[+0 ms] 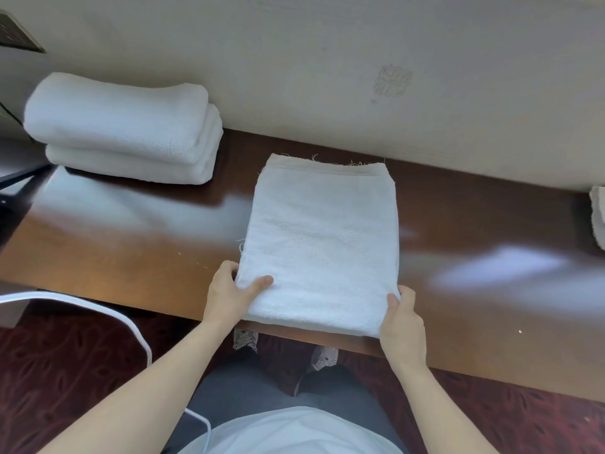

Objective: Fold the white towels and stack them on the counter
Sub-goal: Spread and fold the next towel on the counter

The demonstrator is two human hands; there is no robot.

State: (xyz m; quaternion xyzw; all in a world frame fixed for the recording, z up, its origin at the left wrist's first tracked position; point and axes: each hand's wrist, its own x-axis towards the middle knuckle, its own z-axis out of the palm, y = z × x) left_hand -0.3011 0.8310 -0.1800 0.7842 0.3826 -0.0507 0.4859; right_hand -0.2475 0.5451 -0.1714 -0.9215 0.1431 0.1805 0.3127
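Grey trousers [229,394] and a white shirt [294,434] are seen at the bottom of the view, in front of a dark, glossy wooden desk [131,250]. A folded white towel [320,244] is laid flat at the middle of the desk's near edge, with its near hem at that edge and its frayed far hem turned toward the pale wall [327,60]. The left grip [229,290], a bare hand, is clamped on the towel's near left corner, thumb pressed on top and fingers curled round the side. The right grip [401,326] is clamped on the near right corner, thumb on top and the other fingers hidden beneath. A stack of folded white towels [121,129] is set toward the desk's far left corner, against the wall and well apart from the held towel. More white cloth [599,214] is cut off by the frame at the desk's right edge; what it is cannot be told. Two pale shoes [245,339] are shown below the near edge on a dark red patterned carpet [65,371], and a white cord [131,326] is curved across the carpet on the left.
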